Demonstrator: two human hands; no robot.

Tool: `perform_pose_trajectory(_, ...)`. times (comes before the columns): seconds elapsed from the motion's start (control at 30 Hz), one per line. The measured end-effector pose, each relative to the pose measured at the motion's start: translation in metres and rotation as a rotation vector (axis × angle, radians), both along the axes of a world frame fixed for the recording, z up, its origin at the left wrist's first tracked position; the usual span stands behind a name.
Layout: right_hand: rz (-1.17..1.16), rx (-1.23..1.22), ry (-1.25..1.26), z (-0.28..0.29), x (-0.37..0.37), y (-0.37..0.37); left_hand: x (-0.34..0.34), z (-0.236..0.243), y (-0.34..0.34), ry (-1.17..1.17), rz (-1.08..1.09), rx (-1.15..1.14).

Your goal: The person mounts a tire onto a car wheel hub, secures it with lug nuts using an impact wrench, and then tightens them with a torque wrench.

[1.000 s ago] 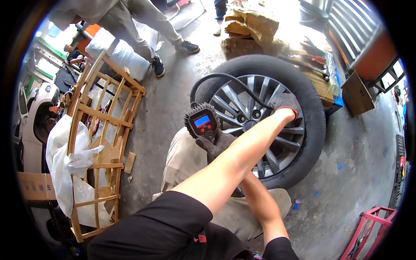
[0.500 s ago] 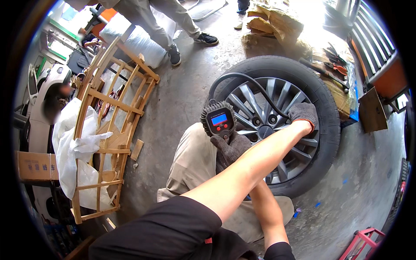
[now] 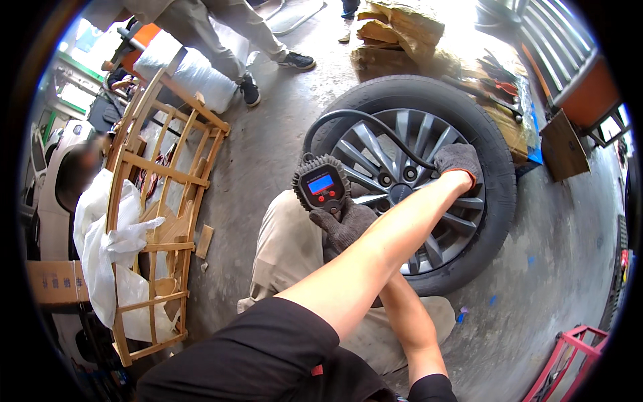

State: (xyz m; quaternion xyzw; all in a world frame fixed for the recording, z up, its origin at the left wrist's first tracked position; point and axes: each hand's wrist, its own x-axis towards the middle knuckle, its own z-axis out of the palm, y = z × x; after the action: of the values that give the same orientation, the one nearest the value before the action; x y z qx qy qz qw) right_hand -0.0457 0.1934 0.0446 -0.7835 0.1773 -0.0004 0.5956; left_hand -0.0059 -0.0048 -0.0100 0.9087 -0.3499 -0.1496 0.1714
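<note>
- far left: a bent wooden frame (image 3: 157, 221) with white plastic sheeting (image 3: 100, 248) stuffed in it, and a cardboard box (image 3: 57, 281) at its foot; it edges the bare concrete floor (image 3: 268, 154) on that side
- up top another person's legs and sneakers (image 3: 251, 87) stand well apart from the wheel
- the tyre inflator gauge (image 3: 321, 186) is in the middle, just left of the wheel and above the person's knee (image 3: 291, 244); its round black face with the lit blue screen looks up at the camera, long axis tilted, head upper left, handle running down-right
- right hand (image 3: 348, 224), grey glove, is wrapped tight round the gauge handle
- black hose (image 3: 362, 120) arcs from the gauge top over to the right across the spokes
- car wheel (image 3: 492, 167), grey alloy spokes facing the camera
- left hand (image 3: 459, 161), gloved, rests on the spokes where the hose ends; can't tell if it's gripping anything
- right of the tyre the floor is open, down to a red crate (image 3: 569, 362)
</note>
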Motion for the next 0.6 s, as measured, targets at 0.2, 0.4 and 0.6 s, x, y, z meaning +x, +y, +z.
perform_pose_trajectory(0.2, -0.081, -0.016, -0.171, -0.036, -0.018, 0.022, 0.006, 0.0, 0.0, -0.045, -0.074, 0.001)
perform_pose_trajectory(0.4, 0.148, -0.593, 0.276, -0.033, -0.063, -0.024, -0.027, 0.112, 0.058, -0.197, -0.481, -0.267)
perform_pose_trajectory(0.6, -0.26, -0.832, 0.934, -0.094, -0.328, -0.13, -0.232, 0.121, 0.068, -0.028, -1.061, -1.475)
